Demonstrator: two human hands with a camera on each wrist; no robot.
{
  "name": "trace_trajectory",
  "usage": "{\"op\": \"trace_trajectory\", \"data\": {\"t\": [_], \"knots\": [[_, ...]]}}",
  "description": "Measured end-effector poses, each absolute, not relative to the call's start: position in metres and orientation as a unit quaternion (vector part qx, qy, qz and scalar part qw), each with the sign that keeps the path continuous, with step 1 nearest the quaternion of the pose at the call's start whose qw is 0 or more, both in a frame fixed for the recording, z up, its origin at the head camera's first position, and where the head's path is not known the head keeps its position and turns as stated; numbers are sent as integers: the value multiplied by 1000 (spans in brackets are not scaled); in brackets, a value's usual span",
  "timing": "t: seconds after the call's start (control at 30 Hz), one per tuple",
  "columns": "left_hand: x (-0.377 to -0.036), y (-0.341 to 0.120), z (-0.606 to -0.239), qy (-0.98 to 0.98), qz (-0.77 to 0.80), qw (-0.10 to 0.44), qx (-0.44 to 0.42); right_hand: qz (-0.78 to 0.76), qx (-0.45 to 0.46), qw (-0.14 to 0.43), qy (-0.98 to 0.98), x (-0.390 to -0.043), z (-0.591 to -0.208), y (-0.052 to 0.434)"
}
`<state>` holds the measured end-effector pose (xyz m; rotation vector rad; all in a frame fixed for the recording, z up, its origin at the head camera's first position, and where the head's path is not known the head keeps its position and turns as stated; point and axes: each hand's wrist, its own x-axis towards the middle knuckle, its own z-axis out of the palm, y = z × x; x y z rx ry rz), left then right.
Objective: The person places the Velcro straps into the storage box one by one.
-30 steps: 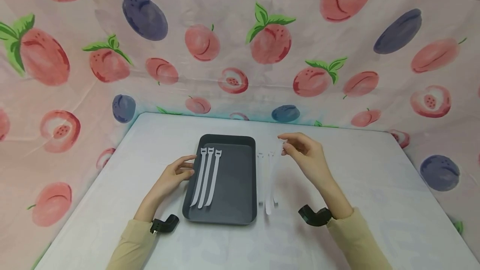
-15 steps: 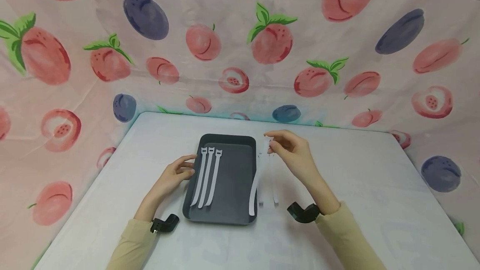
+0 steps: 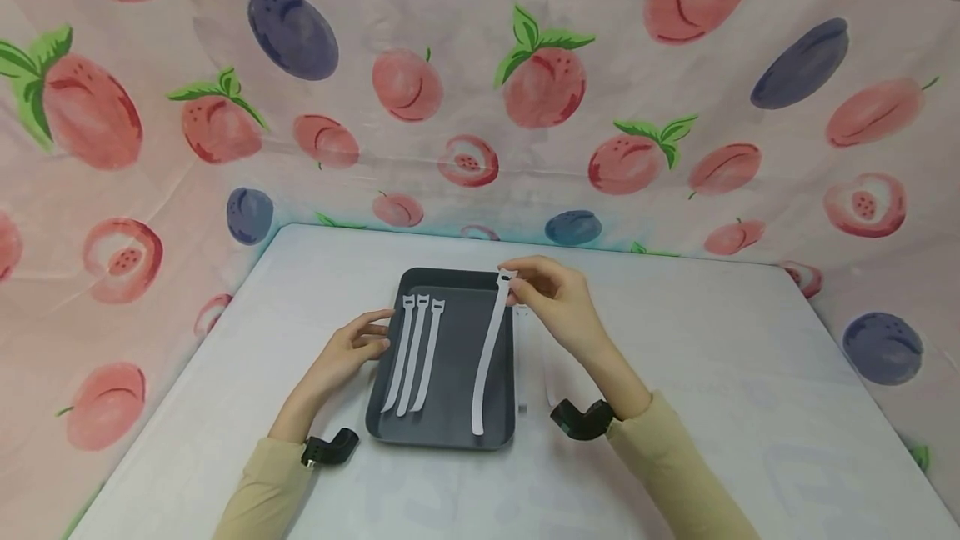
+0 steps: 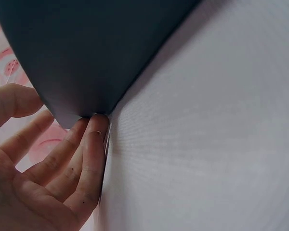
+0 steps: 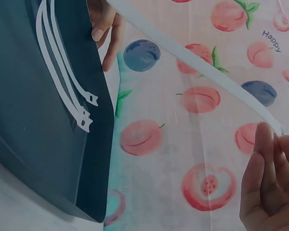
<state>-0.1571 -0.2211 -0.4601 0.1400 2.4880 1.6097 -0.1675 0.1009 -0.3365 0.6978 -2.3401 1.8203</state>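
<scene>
A dark grey tray (image 3: 459,382) lies on the white table (image 3: 712,357), with three white straps (image 3: 413,352) side by side in its left half. My right hand (image 3: 516,283) pinches the head of another white strap (image 3: 487,357), which hangs down over the tray's right half. In the right wrist view this held strap (image 5: 197,67) runs slantwise from my fingertips (image 5: 266,159) toward the tray (image 5: 33,125). My left hand (image 3: 372,337) rests with relaxed fingers against the tray's left rim; its fingertips (image 4: 94,132) touch the tray wall (image 4: 86,53).
Two more white straps (image 3: 546,373) lie on the table just right of the tray, partly behind my right forearm. Fruit-print cloth (image 3: 480,90) walls in the table at the back and sides. Wrist cameras (image 3: 330,447) sit on both sleeves.
My right hand has carried the pinched strap left, from above the loose straps on the table to over the tray's right half. The left hand has not moved.
</scene>
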Motion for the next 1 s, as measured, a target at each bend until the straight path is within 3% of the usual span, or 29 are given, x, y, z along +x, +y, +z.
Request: {"op": "trace_trajectory", "data": {"t": [1.0], "knots": [[-157, -223, -460, 837, 538, 87, 51, 668, 127, -77, -729, -197, -368, 56]]}}
